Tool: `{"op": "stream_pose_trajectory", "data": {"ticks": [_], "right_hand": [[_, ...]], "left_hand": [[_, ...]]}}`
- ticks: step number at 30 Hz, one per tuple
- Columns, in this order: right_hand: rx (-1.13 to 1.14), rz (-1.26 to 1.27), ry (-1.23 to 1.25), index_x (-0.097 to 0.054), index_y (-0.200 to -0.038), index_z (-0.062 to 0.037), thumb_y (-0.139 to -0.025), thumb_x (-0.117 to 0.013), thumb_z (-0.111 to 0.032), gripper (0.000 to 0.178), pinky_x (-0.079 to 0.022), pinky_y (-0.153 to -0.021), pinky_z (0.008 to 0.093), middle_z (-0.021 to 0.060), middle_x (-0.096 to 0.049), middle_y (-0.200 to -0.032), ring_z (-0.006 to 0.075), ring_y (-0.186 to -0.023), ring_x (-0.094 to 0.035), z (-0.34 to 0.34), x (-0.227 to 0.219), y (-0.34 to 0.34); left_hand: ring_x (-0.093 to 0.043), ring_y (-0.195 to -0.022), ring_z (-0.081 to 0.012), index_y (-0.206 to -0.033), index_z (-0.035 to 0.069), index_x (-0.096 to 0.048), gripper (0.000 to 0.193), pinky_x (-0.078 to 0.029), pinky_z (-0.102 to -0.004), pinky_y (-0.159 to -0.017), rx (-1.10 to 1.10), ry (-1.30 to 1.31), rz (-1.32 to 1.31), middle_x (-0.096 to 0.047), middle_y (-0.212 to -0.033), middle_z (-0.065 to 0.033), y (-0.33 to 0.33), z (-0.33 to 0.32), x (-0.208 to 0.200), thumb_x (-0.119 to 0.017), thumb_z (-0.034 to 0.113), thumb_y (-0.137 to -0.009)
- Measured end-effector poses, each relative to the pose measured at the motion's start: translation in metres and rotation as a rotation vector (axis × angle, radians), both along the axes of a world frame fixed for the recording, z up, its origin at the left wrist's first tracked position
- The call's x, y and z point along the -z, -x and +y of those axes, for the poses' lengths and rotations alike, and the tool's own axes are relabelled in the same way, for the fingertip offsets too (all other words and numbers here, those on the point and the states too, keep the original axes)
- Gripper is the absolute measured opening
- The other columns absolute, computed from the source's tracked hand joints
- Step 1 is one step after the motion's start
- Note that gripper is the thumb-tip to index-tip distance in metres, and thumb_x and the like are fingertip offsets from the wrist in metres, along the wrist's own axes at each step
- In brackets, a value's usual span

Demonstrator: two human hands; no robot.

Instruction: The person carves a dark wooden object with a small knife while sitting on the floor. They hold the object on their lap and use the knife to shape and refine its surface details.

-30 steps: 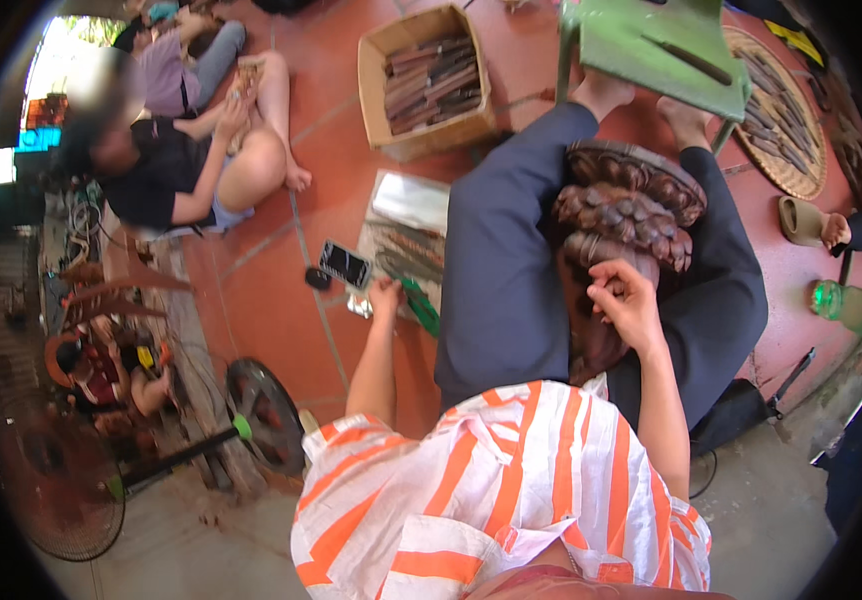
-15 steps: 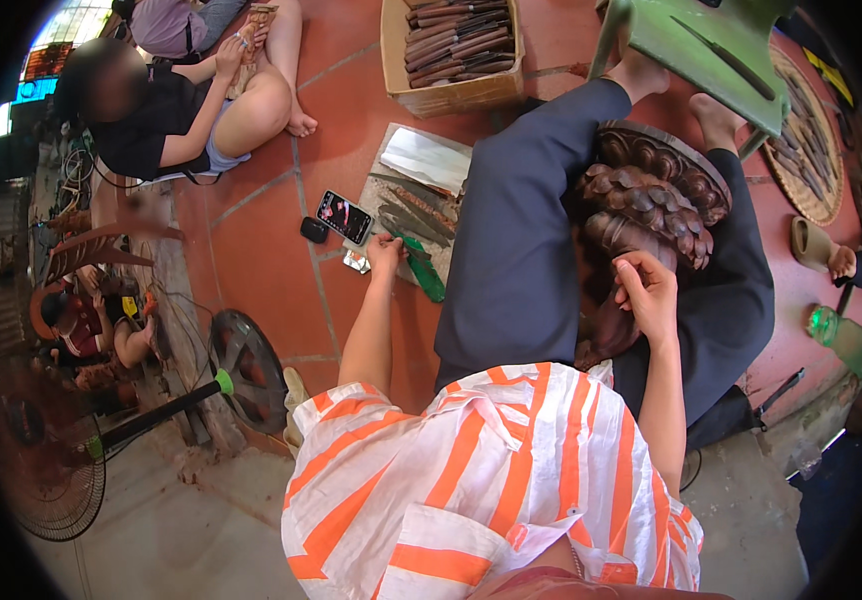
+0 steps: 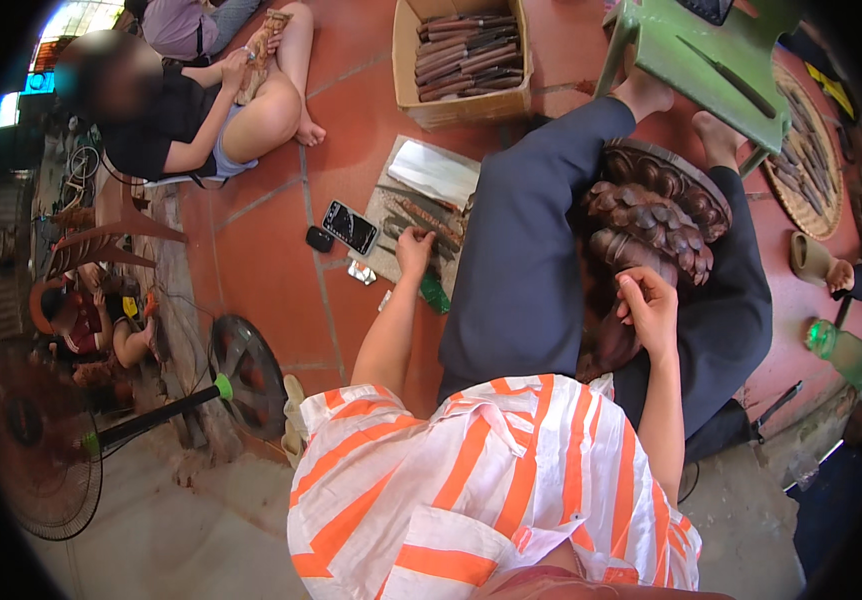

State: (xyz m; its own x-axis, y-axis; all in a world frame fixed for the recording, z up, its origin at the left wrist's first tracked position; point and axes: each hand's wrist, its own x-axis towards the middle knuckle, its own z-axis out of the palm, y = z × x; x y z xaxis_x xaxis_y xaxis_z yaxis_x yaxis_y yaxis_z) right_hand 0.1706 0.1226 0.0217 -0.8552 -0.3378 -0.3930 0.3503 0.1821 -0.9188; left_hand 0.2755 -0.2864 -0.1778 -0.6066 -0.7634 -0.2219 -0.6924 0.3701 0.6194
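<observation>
My left hand (image 3: 414, 252) is over a pale slab (image 3: 398, 160), with its fingers bent down among several long, dark, flat tools (image 3: 421, 212) that look like files. What its fingertips grip, if anything, is hidden. Beside it, partly under my trouser leg, lies a green piece that looks like plastic (image 3: 435, 294). My right hand (image 3: 649, 305) is curled with thumb and fingers together, just by a dark brown wood carving (image 3: 651, 220). Anything inside those fingers is too small to make out. The carving, with rows of rounded leaf-like shapes, stands between my legs.
A phone (image 3: 349, 228), a small black case (image 3: 319, 238) and a foil packet (image 3: 361, 271) lie left of the slab. Ahead are a carton (image 3: 476, 108) of wooden-handled tools and a green plastic chair (image 3: 701, 60). A person (image 3: 166, 130) sits far left, beyond a fan (image 3: 36, 440).
My left hand has moved slightly right, off the green piece and onto the dark tools. The green piece is now more covered by my leg. My right hand stays by the carving.
</observation>
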Motion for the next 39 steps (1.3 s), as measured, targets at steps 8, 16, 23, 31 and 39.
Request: {"op": "stream_pose_trajectory", "data": {"ticks": [8,16,23,31,39], "right_hand": [[-0.029,-0.002,0.041,-0.066,-0.094,-0.0011,-0.095,-0.062,-0.015,0.015,-0.045,-0.047,0.0203,0.0011,-0.061,-0.071,0.0064,-0.055,-0.059,-0.003,0.003,0.000],[-0.009,0.023,0.063,-0.065,-0.094,0.0001,-0.094,-0.064,-0.016,0.016,-0.046,-0.048,0.0215,0.0020,-0.062,-0.071,0.0070,-0.056,-0.060,0.005,0.005,0.002],[-0.056,0.038,0.079,-0.066,-0.095,0.0002,-0.094,-0.063,-0.016,0.017,-0.049,-0.051,0.0222,0.0006,-0.063,-0.070,0.0068,-0.058,-0.060,0.003,0.004,0.001],[0.053,0.048,0.363,-0.060,-0.120,-0.0022,-0.097,-0.058,-0.017,0.027,-0.048,-0.057,0.0208,0.0036,-0.065,-0.082,0.0075,-0.065,-0.060,0.004,0.004,-0.005],[0.222,0.132,0.399,-0.063,-0.115,-0.0017,-0.103,-0.045,-0.030,0.036,-0.045,-0.051,0.0209,0.0025,-0.060,-0.066,0.0074,-0.056,-0.055,0.015,-0.001,0.001]], "left_hand": [[-0.066,-0.093,-0.0439,-0.090,-0.013,-0.069,0.056,-0.053,-0.0479,-0.079,0.153,0.128,-0.325,-0.067,-0.093,-0.0315,0.023,-0.014,-0.012,-0.078,0.041,-0.076],[-0.072,-0.074,-0.0305,-0.095,-0.010,-0.066,0.028,-0.059,-0.0405,-0.059,-0.061,-0.214,-0.350,-0.070,-0.087,-0.0224,0.048,-0.008,-0.011,-0.074,0.013,-0.081],[-0.067,-0.060,-0.0262,-0.095,-0.004,-0.058,0.021,-0.057,-0.0396,-0.052,-0.148,-0.374,0.117,-0.065,-0.072,-0.0152,0.041,-0.015,-0.026,-0.064,0.016,-0.091],[-0.062,-0.063,-0.0103,-0.107,0.002,-0.062,0.020,-0.050,-0.0271,-0.056,0.637,-0.170,0.598,-0.063,-0.074,-0.0054,0.123,0.120,-0.232,-0.055,0.020,-0.100],[-0.067,-0.072,-0.0253,-0.098,0.002,-0.066,0.013,-0.054,-0.0328,-0.065,1.657,0.150,0.655,-0.068,-0.085,-0.0119,0.137,0.239,-0.251,-0.066,0.009,-0.088]]}}
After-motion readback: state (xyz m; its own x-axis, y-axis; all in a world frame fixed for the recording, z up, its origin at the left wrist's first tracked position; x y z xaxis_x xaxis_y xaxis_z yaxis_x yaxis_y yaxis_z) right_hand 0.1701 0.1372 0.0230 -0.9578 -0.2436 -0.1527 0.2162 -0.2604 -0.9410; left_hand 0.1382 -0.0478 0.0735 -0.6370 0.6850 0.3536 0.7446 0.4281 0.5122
